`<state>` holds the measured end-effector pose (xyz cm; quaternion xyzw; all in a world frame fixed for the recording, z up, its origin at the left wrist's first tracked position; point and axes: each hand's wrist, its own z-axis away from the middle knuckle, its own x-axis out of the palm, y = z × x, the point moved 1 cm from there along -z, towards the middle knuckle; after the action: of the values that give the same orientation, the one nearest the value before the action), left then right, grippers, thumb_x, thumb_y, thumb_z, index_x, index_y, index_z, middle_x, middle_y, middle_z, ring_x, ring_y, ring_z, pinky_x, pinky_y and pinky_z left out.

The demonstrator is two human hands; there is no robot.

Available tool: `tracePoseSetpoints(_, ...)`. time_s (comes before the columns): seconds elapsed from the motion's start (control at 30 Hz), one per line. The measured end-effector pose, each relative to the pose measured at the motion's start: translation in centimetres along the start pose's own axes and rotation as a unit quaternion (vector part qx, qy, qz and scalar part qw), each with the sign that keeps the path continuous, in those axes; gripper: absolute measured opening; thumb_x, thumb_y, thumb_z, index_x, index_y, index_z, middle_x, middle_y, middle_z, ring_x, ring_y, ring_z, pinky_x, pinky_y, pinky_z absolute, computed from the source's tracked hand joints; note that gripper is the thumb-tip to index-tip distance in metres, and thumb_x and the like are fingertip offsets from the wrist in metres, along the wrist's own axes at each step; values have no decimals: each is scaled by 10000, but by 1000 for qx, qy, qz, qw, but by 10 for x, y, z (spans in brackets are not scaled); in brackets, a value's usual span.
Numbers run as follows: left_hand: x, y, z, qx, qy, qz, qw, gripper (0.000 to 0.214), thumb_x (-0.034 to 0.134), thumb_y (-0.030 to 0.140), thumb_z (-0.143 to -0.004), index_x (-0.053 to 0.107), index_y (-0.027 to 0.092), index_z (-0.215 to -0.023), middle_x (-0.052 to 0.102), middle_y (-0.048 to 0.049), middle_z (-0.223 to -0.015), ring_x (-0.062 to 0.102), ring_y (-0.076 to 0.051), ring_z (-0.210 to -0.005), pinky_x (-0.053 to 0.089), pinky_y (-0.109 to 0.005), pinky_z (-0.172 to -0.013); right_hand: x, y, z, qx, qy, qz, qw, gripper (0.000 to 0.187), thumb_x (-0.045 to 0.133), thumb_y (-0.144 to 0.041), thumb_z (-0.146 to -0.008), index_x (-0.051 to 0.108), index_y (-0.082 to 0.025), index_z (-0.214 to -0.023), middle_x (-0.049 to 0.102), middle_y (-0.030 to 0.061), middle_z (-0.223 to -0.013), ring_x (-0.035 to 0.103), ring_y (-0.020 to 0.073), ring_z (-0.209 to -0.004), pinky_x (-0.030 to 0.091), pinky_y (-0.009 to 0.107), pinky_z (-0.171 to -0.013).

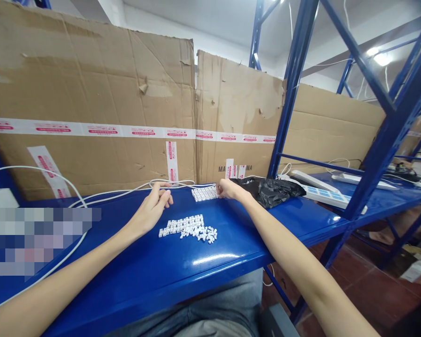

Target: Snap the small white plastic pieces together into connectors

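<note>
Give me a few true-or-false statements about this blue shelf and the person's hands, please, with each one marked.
The right hand touches a neat block of small white plastic pieces. True.
The left hand grips a pair of steel scissors. False: it holds nothing visible.
A loose heap of white plastic pieces lies on the glossy blue steel shelf, nearer the person than the block. True.
A crumpled black plastic bag lies left of the left hand. False: it lies to the right of the right hand.
Brown corrugated cardboard sheets stand behind the shelf. True.
</note>
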<state>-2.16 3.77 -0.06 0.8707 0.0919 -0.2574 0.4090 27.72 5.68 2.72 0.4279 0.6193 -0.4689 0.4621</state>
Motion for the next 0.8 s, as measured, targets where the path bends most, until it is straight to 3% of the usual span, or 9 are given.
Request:
tracePoseSetpoints(0.27, 0, 0, -1, 5, -1, -4, 1000, 321, 332, 491, -1040, 426, 239, -1215, 604, -6, -842, 582, -206, -764, 481, -373, -760, -3, -1, 2, -1, 4, -5, 1000, 149, 727, -23, -749, 754, -85, -882, 738, 79, -819, 615, 132, -675, 399, 207, -602)
tracePoseSetpoints(0.4, 1, -2, -1, 9, 5, -6, 1000, 290, 320, 445, -1045, 426, 232, -1210, 604, -11, -854, 585, -206, -774, 481, -371, -763, -11, -8, 7, -24, 47, -10, 999, 186, 682, -36, -826, 749, -78, -995, 749, 114, -932, 655, 170, -804, 441, 227, -703)
tracePoseSetpoints(0.5, 1, -3, -1, 7, 14, -4, 1000, 275, 316, 415, -1046, 427, 230, -1217, 610, -7, -841, 590, -199, -772, 479, -358, -762, -10, -36, 13, -118, 75, -59, 988, 211, 581, -185, -983, 738, -128, -1111, 740, 92, -1062, 664, 167, -953, 465, 233, -848)
tracePoseSetpoints(0.63, 1, -2, -1, 10, 27, -1, 1000, 259, 332, 386, -1037, 432, 223, -1212, 611, 2, -816, 594, -189, -751, 476, -344, -761, 8, -85, 27, -351, 19, -199, 915, 329, 487, -322, -1052, 765, -158, -1109, 701, 94, -1122, 646, 181, -1033, 475, 301, -952)
tracePoseSetpoints(0.7, 0, -1, 0, 11, 31, 2, 999, 254, 328, 374, -1036, 438, 216, -1203, 605, 4, -803, 590, -184, -748, 475, -337, -759, 20, -101, 32, -372, -6, -217, 903, 372, 452, -343, -1065, 770, -159, -1119, 677, 105, -1137, 638, 182, -1020, 478, 322, -948)
tracePoseSetpoints(0.8, 0, -1, 0, 21, 29, 6, 999, 258, 323, 381, -1043, 439, 214, -1201, 600, 6, -800, 578, -179, -739, 471, -329, -746, 31, -111, 35, -365, -19, -177, 914, 447, 365, -350, -1090, 784, -194, -1122, 653, 104, -1127, 610, 189, -1029, 452, 361, -985)
